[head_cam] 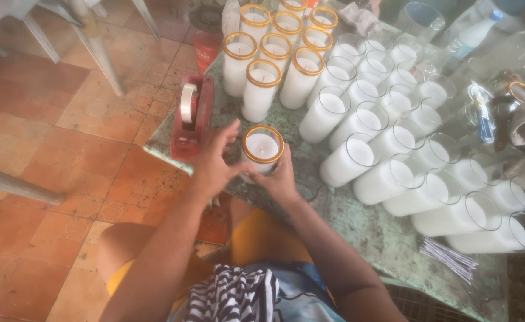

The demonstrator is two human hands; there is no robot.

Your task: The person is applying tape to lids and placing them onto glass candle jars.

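A tall glass candle with white wax and a gold band around its rim [262, 146] stands at the near edge of the worn green table [358, 220]. My right hand [284, 179] wraps its lower side. My left hand [214, 162] presses against its left side with fingers spread, one finger pointing up by the rim. A red tape dispenser with a roll of tape [192, 116] sits just left of my left hand.
Several gold-rimmed candles [274, 56] are grouped at the back. Many plain glass candles [393, 143] fill the table's right side in rows. A bundle of thin wicks [447, 255] lies near the front right. A red can [206, 36] and chair legs [95, 48] stand on the tiled floor.
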